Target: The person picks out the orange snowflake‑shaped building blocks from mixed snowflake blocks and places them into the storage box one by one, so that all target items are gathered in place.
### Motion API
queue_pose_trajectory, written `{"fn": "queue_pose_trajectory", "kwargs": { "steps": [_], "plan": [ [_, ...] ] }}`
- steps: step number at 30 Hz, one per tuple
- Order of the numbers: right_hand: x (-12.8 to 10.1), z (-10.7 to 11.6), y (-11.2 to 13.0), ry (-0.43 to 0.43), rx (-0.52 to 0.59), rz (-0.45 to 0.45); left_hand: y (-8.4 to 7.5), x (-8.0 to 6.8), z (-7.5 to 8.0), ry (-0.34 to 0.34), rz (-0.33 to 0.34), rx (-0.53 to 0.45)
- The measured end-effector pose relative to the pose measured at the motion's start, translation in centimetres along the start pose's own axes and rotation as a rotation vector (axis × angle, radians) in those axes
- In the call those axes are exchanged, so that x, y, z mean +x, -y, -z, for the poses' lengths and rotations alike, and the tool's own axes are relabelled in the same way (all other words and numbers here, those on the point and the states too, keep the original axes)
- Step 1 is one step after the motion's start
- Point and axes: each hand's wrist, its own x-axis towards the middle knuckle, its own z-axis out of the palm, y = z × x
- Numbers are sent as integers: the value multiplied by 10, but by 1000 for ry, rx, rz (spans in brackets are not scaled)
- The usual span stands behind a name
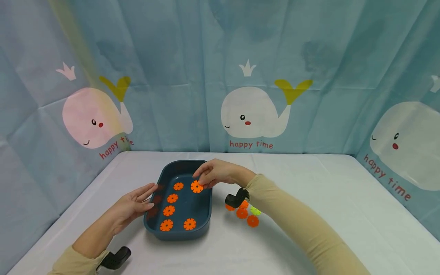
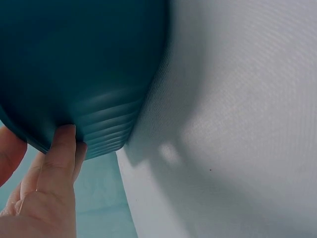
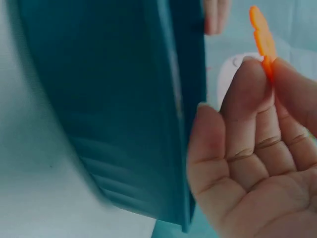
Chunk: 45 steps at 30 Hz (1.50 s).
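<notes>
- Five orange discs (image 1: pixel 172 198) lie flat inside the blue tray (image 1: pixel 176 232).
- Right grip (image 1: pixel 220 172): narrow, pinching another disc (image 1: pixel 194 188) by its edge over the tray, not yet laid down.
- Left grip (image 1: pixel 128 204): fingers extended, touching the tray's side.
- Outside, beside the tray: several orange pieces (image 1: pixel 242 213) and a yellow-green piece (image 1: pixel 256 211) on the desk (image 1: pixel 309 179), partly hidden by the right wrist.
- Progress, as judged: roughly midway; the held disc and the outside group appear to remain.

Right wrist camera (image 1: pixel 237 198) partly hides an orange disc (image 1: pixel 229 208).
</notes>
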Motion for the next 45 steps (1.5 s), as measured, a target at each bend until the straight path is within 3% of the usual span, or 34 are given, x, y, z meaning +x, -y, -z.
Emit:
{"fn": "queue_pose_trajectory", "kwargs": {
  "steps": [8, 13, 22, 26, 45],
  "plan": [
    [17, -8, 0, 71, -62, 76, -1, -1, -1, 3, -10, 5],
    [27, -11, 1, 129, -114, 51, -3, 0, -1, 12, -13, 5],
    [44, -22, 1, 180, -369, 14, -2, 0, 0, 19, -9, -4],
    [52, -26, -1, 187, -432, -7, -1, -1, 0, 26, -14, -8],
    [65, -35, -5, 231, -538, -110, 0, 0, 0, -4, 2, 11]
  ]
}}
